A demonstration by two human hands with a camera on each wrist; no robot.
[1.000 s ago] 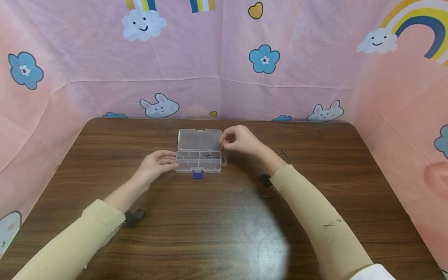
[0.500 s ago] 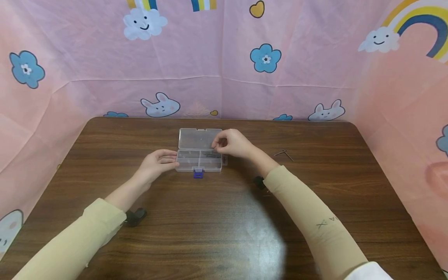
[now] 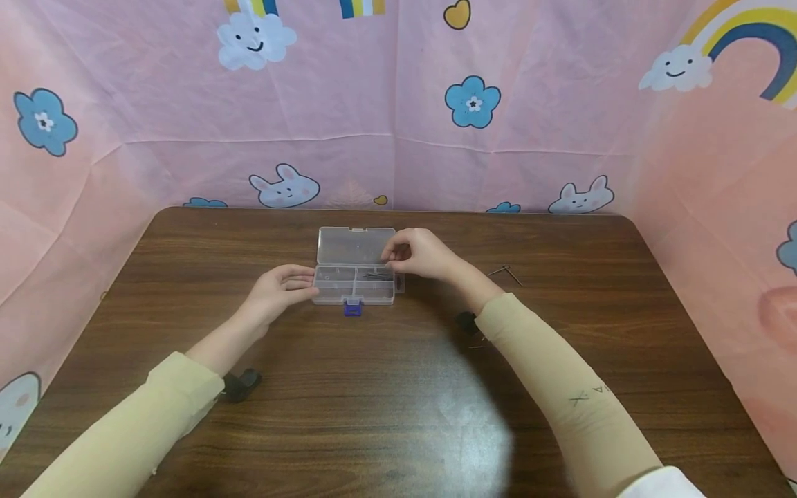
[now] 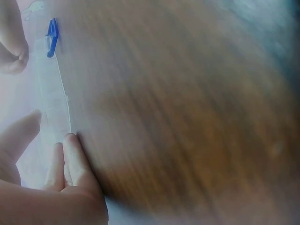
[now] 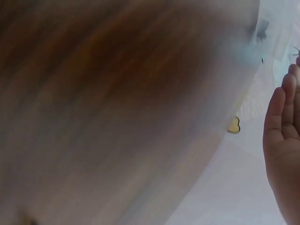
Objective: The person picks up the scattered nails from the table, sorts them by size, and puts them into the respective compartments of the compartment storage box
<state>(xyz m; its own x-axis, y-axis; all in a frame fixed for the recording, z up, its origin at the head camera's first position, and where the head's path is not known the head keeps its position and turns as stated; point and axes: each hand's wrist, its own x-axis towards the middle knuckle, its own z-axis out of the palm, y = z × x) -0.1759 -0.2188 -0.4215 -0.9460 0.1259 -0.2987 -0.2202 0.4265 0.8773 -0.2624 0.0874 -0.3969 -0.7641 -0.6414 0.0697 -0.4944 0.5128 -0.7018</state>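
A clear plastic compartment box [image 3: 335, 294] lies with its lid [image 3: 349, 245] folded back. My left hand [image 3: 272, 296] holds its left end, thumb near the front corner. In the left wrist view, the thumb and fingers of the left hand [image 4: 70, 173] lie about the box end. My right hand [image 3: 418, 253] is over the back right compartment, thumb and fingertips close together; I cannot tell whether a thin piece is between them. Several thin dark metal pieces [image 3: 376, 276] lie in that compartment. A tiny ring [image 3: 326, 277] sits in the back left one. A blue latch [image 3: 353, 308] hangs in front.
Two thin metal pins [image 3: 507, 272] lie in a V on the table [image 3: 349, 415] right of the box. Another thin piece [image 3: 476, 346] is near the right sleeve [image 3: 554, 373]. Dark wrist mounts show under both forearms. A printed cloth [image 3: 349, 104] stands behind the table.
My right hand has moved left and down from the lid's right edge to the back right compartment, then slightly right. The dark pieces inside look more spread. My left hand stays.
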